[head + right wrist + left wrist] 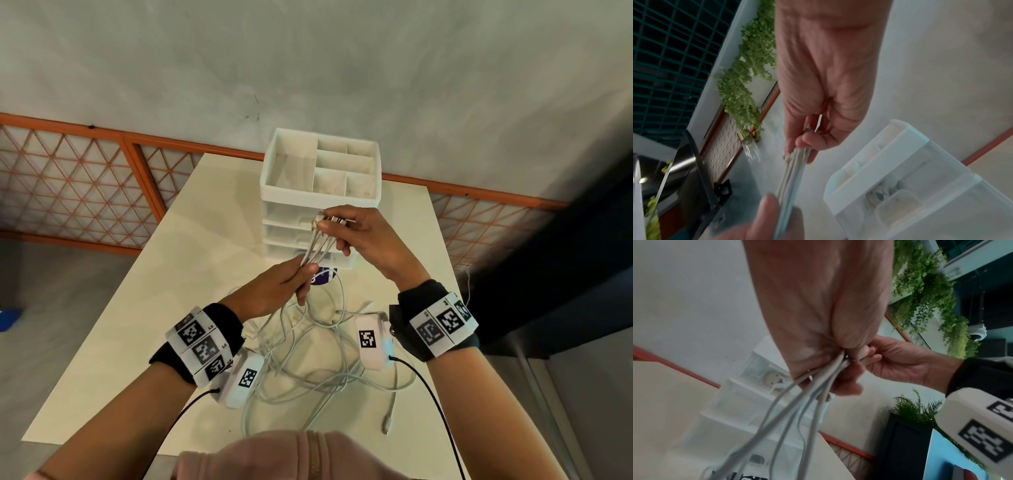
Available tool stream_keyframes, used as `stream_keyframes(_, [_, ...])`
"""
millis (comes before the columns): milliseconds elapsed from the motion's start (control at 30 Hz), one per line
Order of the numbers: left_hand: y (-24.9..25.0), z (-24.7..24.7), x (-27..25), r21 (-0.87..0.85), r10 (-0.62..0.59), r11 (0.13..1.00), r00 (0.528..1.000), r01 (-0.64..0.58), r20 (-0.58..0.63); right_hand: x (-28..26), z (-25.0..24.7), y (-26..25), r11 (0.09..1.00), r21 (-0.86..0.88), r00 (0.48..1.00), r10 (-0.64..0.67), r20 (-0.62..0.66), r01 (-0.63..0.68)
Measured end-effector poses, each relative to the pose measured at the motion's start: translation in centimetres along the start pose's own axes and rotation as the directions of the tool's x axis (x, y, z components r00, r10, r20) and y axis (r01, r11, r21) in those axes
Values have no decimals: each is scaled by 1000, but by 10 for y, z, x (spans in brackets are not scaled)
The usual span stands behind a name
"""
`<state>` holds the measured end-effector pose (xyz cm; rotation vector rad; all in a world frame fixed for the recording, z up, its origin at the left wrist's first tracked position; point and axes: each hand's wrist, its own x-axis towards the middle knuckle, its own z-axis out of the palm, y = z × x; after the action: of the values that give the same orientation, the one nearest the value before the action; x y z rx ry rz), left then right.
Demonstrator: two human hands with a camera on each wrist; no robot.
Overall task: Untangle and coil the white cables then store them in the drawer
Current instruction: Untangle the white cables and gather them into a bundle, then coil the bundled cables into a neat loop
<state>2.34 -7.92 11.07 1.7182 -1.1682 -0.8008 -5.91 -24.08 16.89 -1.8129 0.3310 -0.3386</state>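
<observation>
Several white cables (313, 251) run as one bundle between my two hands above the table. My right hand (346, 228) pinches the plug ends (318, 221) of the bundle in front of the drawer unit (320, 192). Lower down, my left hand (298, 279) grips the same strands (818, 386). Below it the cables (308, 359) hang and lie in a loose tangle on the table. In the right wrist view the bundle (793, 170) stretches from my right fingertips (807, 142) down to my left thumb (766, 209). All drawers look closed.
The white table (171, 274) stands against an orange lattice railing (85, 178). The drawer unit has an open divided tray (291, 164) on top. A loose plug (387, 425) lies near the front right edge. Black wrist-camera leads (431, 394) trail over the front edge.
</observation>
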Motion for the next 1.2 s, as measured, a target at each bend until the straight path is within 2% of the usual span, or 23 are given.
stream_keyframes(100, [11,0,0,-175,33,983,992,-54,-122,-2,8,6,1000,15,1000,-5,15,5])
stream_keyframes(167, [21,-3,1,-260,36,961,976,-93,-215,-3,18,14,994,79,986,56,157,-69])
stream_keyframes(233, [30,-7,2,-294,48,947,959,-133,-281,-6,33,23,990,67,927,91,364,-124])
stream_keyframes(267, [34,-10,3,-315,59,937,954,-154,-293,-7,42,26,993,-11,884,106,454,-113])
stream_keyframes(333, [39,-16,3,-365,80,911,952,-189,-294,-7,59,33,985,-169,799,127,588,-32])
stream_keyframes(367, [41,-19,3,-385,87,901,952,-200,-292,-7,65,38,979,-205,777,125,617,5])
stream_keyframes(400, [42,-24,1,-401,94,892,952,-210,-292,-6,68,42,975,-222,775,134,618,8])
stream_keyframes(433, [43,-30,-1,-412,104,883,951,-223,-293,-5,68,47,969,-245,794,159,586,-13])
stream_keyframes(500, [44,-43,-8,-421,108,875,943,-240,-314,-4,57,61,953,-295,857,205,473,-65])
stream_keyframes(600, [37,-59,-18,-371,35,911,931,-180,-364,-4,29,84,934,-329,923,242,298,-139])
stream_keyframes(633, [32,-59,-21,-313,24,938,928,-149,-371,-4,22,85,932,-331,932,242,269,-146])
stream_keyframes(700, [18,-53,-24,-89,65,990,924,-105,-376,-1,14,82,925,-354,943,233,239,-139])
stream_keyframes(767, [5,-43,-23,79,69,996,935,-44,-349,1,13,66,932,-351,964,171,204,-92])
stream_keyframes(900, [-10,-30,-15,162,6,986,950,47,-311,3,21,32,955,-291,991,-28,130,65])
stream_keyframes(967, [-11,-30,-12,188,38,982,927,36,-373,3,23,24,962,-256,994,-78,80,96])
stream_keyframes(1000, [-10,-32,-10,154,58,988,906,8,-419,3,22,23,974,-214,997,-57,60,69])
stream_keyframes(1100, [3,-44,-5,5,119,990,817,-141,-564,-1,20,37,982,-174,982,97,161,-68])
stream_keyframes(1200, [8,-58,-3,19,162,980,739,-199,-654,-8,17,65,955,-246,955,216,205,-163])
